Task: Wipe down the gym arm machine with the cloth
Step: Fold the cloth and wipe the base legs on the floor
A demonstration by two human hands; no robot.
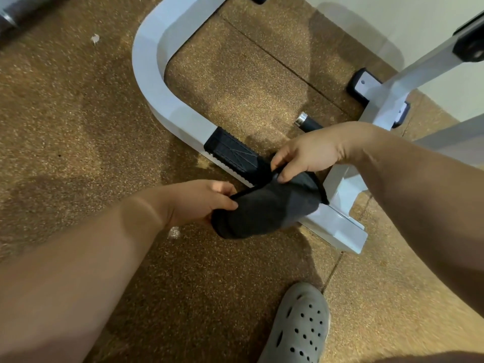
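Note:
A dark grey cloth (264, 208) is stretched between both hands above the white base frame (149, 74) of the gym machine. My left hand (199, 200) pinches the cloth's near left edge. My right hand (306, 153) pinches its far upper edge. The cloth hangs over the frame's straight bar, just right of a black ribbed foot pad (230, 150) on that bar. The frame curves in a U shape away to the upper left.
Brown speckled rubber flooring (78, 127) lies all around. A white upright post with black bolted feet (387, 90) stands at the upper right. A chrome-tipped black handle (306, 121) lies behind my right hand. My foot in a grey clog (298, 326) stands at the bottom.

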